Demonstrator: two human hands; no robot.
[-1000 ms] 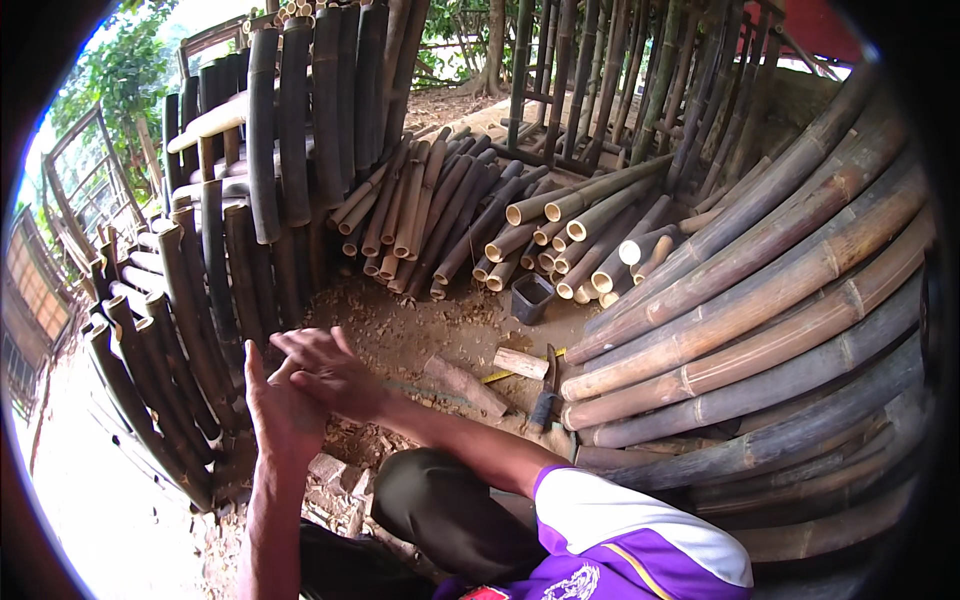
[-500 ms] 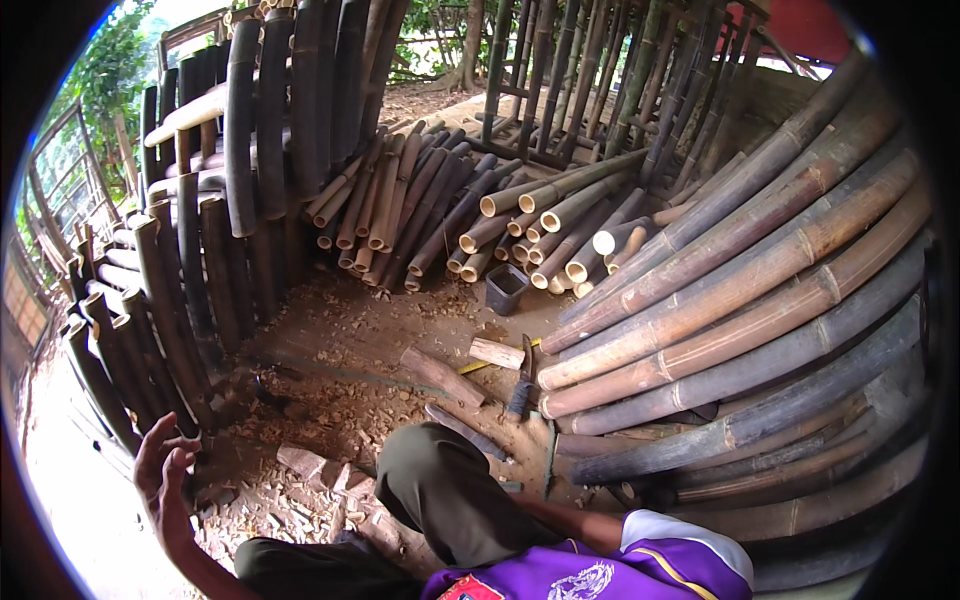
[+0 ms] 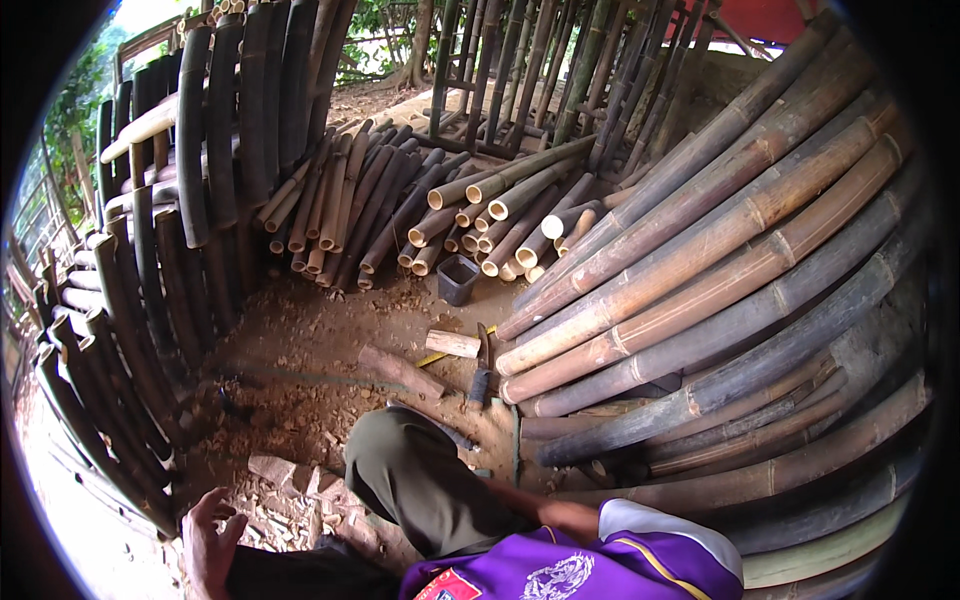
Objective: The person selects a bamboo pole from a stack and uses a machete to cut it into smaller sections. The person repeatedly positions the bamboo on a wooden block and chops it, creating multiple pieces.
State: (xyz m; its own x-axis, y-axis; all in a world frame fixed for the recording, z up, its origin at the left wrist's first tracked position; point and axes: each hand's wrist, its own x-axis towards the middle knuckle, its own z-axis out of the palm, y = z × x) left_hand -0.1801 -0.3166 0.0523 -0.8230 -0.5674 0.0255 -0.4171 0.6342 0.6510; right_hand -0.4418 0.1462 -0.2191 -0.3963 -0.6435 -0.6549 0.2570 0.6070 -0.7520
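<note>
One left hand (image 3: 208,540) of ours hangs half-open, empty, near some wood chips (image 3: 298,515); tbh we can't tell our right hand's grip behind the knee (image 3: 395,450).

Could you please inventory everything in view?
Long bamboo poles: many, tan to grey, right.
Short cut bamboo tubes: many, brown, piled centre back.
Upright bamboo tubes: many, dark, left.
Slender bamboo uprights: several, dark, behind pile.
Square-mouthed container: one, black, before pile.
Wooden blocks: two, pale and brown, centre ground.
Curved knife: one, dark, right of blocks.
Thin strip: one, yellow, beside blocks.
Slim object: one, dark, beyond knee.
Wood chips: many, pale, lower left.
Foliage: uncounted, green, top left.
Shirt: one, purple and white, bottom.
Trousered knee: one, olive, lower centre.
Right forearm: one, bare, behind knee.
Left hand: one, bare, lower left.
</note>
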